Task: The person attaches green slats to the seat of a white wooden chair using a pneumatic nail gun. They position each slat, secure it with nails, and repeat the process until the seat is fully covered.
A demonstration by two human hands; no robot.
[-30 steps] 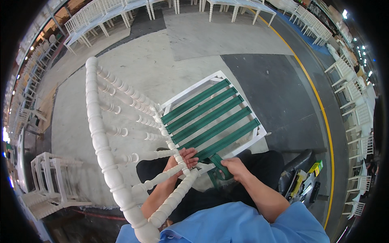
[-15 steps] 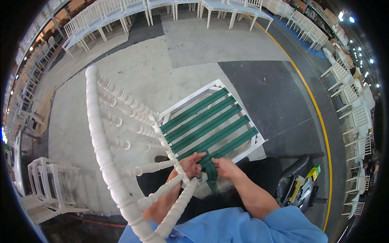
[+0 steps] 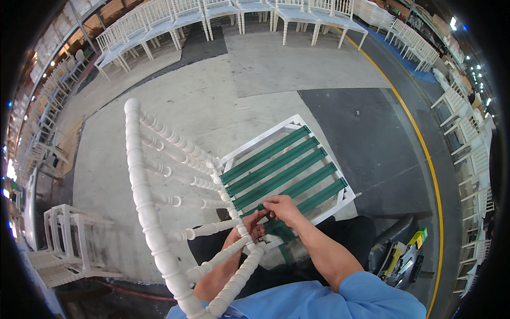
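A white chair frame with a turned-spindle back [image 3: 143, 199] lies tilted in front of me. Several green webbing straps [image 3: 276, 165] run in parallel across its seat frame [image 3: 328, 212]. My right hand [image 3: 285, 208] pinches a green strap close to the back rail. Right beside it, my left hand [image 3: 254, 223] has its fingers curled at the same strap, the thumb near my right fingertips. A loose green webbing end [image 3: 286, 254] hangs over the near side of the seat frame. The strap between my fingers is mostly hidden.
By my right knee is a black bag or case [image 3: 396, 231] with tools and a green-yellow box [image 3: 418, 237]. A white stool-like frame [image 3: 69, 242] stands at left. Rows of white chairs [image 3: 223, 11] line the far side, more chairs [image 3: 470, 154] the right. A yellow line [image 3: 425, 143] crosses the floor.
My right hand has left the folded strap at the near seat edge and moved forward and left, against my left hand. The whole view has shifted slightly.
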